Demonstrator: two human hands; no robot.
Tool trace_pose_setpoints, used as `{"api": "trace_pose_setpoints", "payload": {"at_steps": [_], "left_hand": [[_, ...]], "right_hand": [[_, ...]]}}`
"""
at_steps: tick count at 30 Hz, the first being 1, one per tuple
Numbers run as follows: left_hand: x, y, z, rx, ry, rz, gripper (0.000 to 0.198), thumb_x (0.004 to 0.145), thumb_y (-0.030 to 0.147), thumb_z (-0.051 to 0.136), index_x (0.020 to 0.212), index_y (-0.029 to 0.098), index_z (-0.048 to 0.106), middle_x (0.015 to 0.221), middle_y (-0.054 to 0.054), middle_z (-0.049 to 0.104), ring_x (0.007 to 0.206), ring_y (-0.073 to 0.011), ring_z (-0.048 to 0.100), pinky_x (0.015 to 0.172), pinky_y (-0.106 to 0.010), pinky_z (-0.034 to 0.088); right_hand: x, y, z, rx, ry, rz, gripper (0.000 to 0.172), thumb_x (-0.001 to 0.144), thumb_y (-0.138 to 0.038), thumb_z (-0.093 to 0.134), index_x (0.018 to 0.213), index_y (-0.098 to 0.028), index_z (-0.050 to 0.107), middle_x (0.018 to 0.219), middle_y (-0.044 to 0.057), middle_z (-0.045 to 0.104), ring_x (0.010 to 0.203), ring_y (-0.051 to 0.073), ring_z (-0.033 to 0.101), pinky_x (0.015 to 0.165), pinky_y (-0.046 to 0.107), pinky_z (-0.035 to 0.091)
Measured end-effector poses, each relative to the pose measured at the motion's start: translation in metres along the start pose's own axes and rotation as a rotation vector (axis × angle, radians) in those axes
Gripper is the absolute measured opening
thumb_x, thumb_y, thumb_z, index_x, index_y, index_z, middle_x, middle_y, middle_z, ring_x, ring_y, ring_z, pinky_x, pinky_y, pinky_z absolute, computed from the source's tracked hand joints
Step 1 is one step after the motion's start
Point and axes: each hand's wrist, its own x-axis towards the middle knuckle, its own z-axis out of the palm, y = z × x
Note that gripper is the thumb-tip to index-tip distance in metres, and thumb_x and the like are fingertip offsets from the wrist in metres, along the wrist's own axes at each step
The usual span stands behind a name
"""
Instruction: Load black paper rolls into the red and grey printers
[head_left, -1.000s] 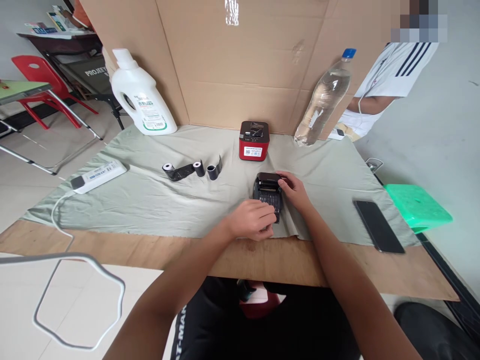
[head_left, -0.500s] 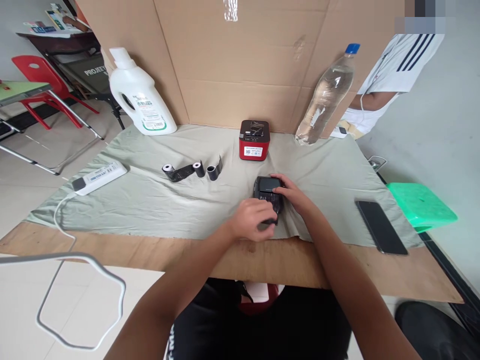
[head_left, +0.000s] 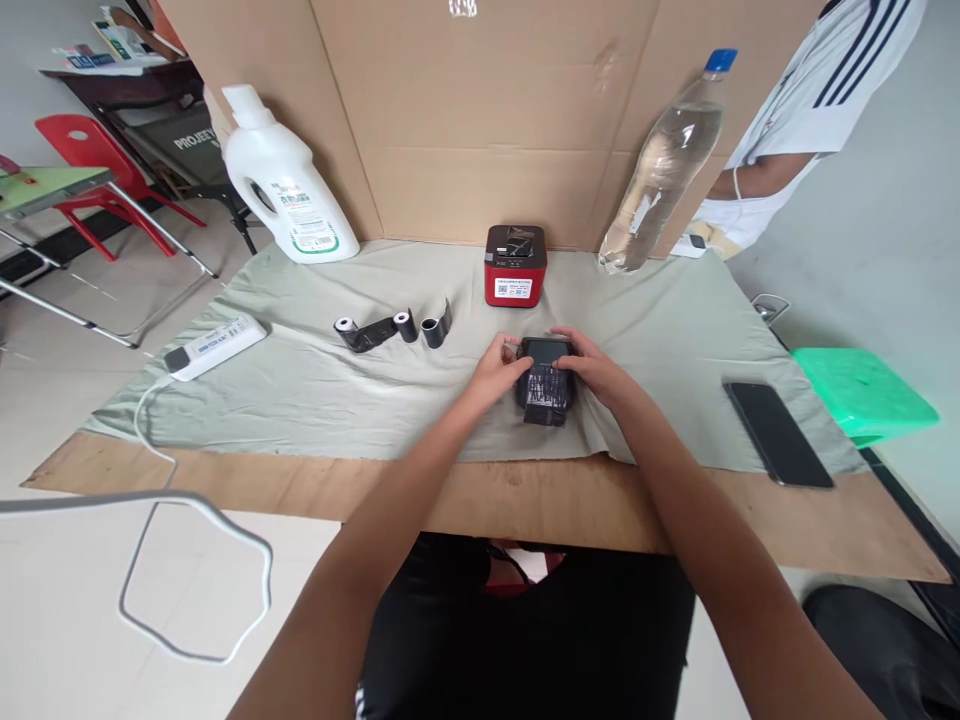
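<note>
Hands [head_left: 496,374] [head_left: 596,374] on black device [head_left: 546,384], red box [head_left: 515,276] beyond, probably paper rolls [head_left: 406,326] leftward

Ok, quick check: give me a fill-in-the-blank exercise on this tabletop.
The cap of the tall clear plastic bottle is coloured ____.
The left hand and right hand both touch the boxy, ____-coloured device.
The flat black rectangular phone lies to the ____ of both hands.
The small black cylindrical rolls number ____.

Missing words: blue; black; right; three.

Bare hands [head_left: 498,374], black legwear [head_left: 570,640] (white side marking [head_left: 360,702])
</note>
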Motion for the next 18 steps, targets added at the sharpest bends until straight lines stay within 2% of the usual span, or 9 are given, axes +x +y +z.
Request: {"api": "trace_pose_setpoints", "payload": {"at_steps": [6, 10, 13, 18], "left_hand": [[-0.003, -0.008, 0.001, -0.076, 0.009, 0.105, 0.020, 0.083, 0.020, 0.073, 0.094, 0.020, 0.057, 0.066, 0.008, 0.051, 0.062, -0.0103, 0.049, 0.065, -0.024, 0.039], [-0.001, -0.009, -0.004, -0.147, 0.012, 0.123, 0.007, 0.089, 0.022, 0.064, 0.094, 0.019, 0.060, 0.064, 0.006, 0.053, 0.060, -0.0108, 0.048, 0.065, -0.025, 0.039], [0.001, -0.012, -0.005, -0.131, 0.018, 0.143, 0.008, 0.088, 0.019, 0.061, 0.095, 0.019, 0.061, 0.065, 0.006, 0.053, 0.063, -0.0112, 0.051, 0.068, -0.025, 0.041], [0.002, -0.018, -0.003, -0.075, 0.003, 0.175, 0.012, 0.087, 0.016, 0.061, 0.098, 0.019, 0.061, 0.067, 0.006, 0.051, 0.065, -0.0112, 0.051, 0.069, -0.025, 0.040]], "right_hand": [[-0.003, -0.005, 0.002, 0.008, 0.000, 0.014, 0.068, 0.060, -0.030, 0.073, 0.126, -0.026, 0.059, 0.120, 0.004, 0.066, 0.121, 0.028, 0.057, 0.113, 0.046, 0.041], [-0.008, 0.000, 0.005, -0.059, 0.055, -0.030, 0.062, 0.066, -0.037, 0.072, 0.126, -0.025, 0.058, 0.126, 0.006, 0.065, 0.125, 0.028, 0.056, 0.114, 0.046, 0.041], [-0.009, -0.001, 0.009, -0.142, 0.094, -0.045, 0.064, 0.073, -0.045, 0.070, 0.132, -0.024, 0.055, 0.133, 0.009, 0.062, 0.126, 0.028, 0.057, 0.113, 0.045, 0.042], [-0.003, -0.015, 0.014, -0.311, 0.179, 0.035, 0.063, 0.075, -0.036, 0.067, 0.135, -0.021, 0.056, 0.136, 0.013, 0.061, 0.119, 0.028, 0.060, 0.108, 0.045, 0.046]]}}
